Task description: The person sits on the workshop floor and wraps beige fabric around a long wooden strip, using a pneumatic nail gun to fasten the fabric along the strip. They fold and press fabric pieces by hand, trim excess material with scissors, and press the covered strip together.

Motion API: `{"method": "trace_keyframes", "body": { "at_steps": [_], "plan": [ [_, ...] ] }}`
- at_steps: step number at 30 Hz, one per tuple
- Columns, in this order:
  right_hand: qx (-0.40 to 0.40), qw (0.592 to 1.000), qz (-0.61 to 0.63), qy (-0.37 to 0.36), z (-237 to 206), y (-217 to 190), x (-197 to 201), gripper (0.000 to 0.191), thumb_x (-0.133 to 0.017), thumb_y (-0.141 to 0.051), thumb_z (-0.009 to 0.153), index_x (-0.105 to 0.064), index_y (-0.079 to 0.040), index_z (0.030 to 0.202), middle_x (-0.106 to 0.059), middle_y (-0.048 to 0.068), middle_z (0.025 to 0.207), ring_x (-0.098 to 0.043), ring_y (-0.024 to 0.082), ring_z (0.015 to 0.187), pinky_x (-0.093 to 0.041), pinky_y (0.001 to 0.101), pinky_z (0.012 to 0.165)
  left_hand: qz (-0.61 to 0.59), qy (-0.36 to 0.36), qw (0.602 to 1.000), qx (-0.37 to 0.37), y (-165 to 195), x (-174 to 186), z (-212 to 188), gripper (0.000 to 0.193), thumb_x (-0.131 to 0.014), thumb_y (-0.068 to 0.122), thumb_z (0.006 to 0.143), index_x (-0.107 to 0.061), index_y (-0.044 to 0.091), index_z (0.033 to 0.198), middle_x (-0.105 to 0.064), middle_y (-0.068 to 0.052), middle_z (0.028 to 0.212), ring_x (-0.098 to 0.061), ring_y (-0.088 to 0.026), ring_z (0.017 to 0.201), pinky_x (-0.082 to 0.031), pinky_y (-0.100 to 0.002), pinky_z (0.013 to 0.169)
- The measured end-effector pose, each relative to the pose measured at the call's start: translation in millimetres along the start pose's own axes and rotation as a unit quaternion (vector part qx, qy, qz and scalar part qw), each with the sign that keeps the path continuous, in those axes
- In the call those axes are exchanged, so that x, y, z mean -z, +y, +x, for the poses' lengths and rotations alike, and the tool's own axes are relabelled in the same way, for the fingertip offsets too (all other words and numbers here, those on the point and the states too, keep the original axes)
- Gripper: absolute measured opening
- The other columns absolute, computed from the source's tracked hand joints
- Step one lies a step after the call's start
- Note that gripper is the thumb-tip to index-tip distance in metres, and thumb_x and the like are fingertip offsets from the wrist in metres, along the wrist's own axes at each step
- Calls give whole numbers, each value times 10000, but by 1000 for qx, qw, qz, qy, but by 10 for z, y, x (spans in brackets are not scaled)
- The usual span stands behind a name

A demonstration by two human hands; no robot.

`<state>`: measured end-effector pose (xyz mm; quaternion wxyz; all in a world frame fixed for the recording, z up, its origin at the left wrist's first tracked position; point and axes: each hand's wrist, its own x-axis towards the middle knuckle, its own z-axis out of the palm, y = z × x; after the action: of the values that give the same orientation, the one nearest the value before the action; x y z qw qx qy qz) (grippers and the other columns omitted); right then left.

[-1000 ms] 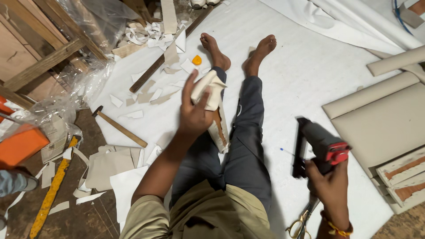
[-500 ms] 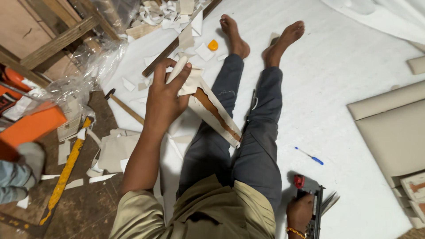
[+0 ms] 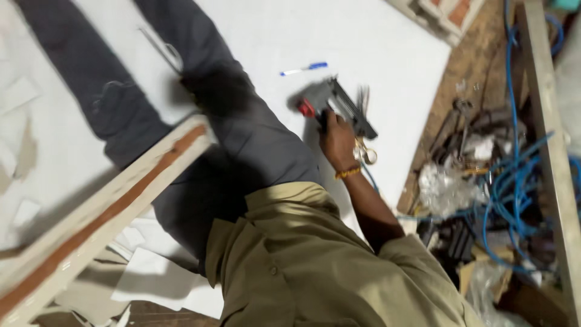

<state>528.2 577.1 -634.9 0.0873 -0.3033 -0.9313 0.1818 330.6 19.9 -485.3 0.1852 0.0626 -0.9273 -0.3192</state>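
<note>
Dark metal, red-capped, the nail gun [image 3: 331,106] lies on the white sheet [image 3: 387,54] toward its right edge, the right hand [image 3: 336,140] closed around its grip, though blur makes the hold hard to judge. A blue pen [image 3: 304,69] lies nearby. The left hand is out of view.

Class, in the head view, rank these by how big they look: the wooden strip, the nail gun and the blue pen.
1. Wooden strip, though it lies nearest the camera.
2. Nail gun, under the right hand.
3. Blue pen.
</note>
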Motion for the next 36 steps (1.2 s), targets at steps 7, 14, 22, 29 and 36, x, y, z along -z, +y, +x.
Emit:
{"method": "trace_keyframes", "body": {
  "at_steps": [7, 14, 22, 29, 36],
  "plan": [
    [18, 998, -56, 36, 906, 651, 23, 310, -747, -34, 849, -617, -57, 1129, -674, 199, 964, -648, 419, 852, -512, 531, 733, -141, -152, 918, 338, -1197, 794, -646, 533, -752, 66, 872, -621, 3, 1385, -633, -141, 1210, -638, -227, 1047, -523, -358, 880],
    [62, 990, -82, 101, 1232, 787, 125, 358, -762, -73, 855, -618, -10, 1177, -690, 220, 1007, -644, 453, 863, -517, 537, 732, -213, -298, 821, 437, -1015, 245, -1094, 536, -737, 30, 874, -592, -1, 1389, -661, -105, 1063, -631, -182, 891, -500, -328, 746],
    [69, 966, -133, 210, 888, 921, 421, 248, -711, -100, 951, -621, -19, 1167, -670, 199, 1039, -651, 411, 889, -551, 468, 773, -405, -337, 741, 416, -113, -629, -1254, 473, -655, 17, 896, -553, 38, 1358, -626, -69, 1054, -546, -153, 772, -425, -304, 620],
    [-11, 998, 64, 16, -321, 471, 390, 140, -672, 9, 881, -665, -7, 1020, -648, 194, 953, -643, 349, 813, -536, 436, 689, -296, -409, 853, 129, 776, -1184, -1639, 358, -626, 34, 958, -490, 49, 1289, -560, -162, 1181, -596, -225, 1000, -552, -332, 833],
    [-88, 991, -75, -61, -999, 499, 130, 456, -793, -126, 818, -594, 22, 1200, -565, 252, 1093, -558, 432, 1003, -485, 508, 879, -309, -395, 851, 157, 1055, -1432, -1623, 447, -635, -9, 1024, -395, 5, 1401, -516, -127, 1263, -545, -219, 1131, -517, -351, 973]
  ]
}}
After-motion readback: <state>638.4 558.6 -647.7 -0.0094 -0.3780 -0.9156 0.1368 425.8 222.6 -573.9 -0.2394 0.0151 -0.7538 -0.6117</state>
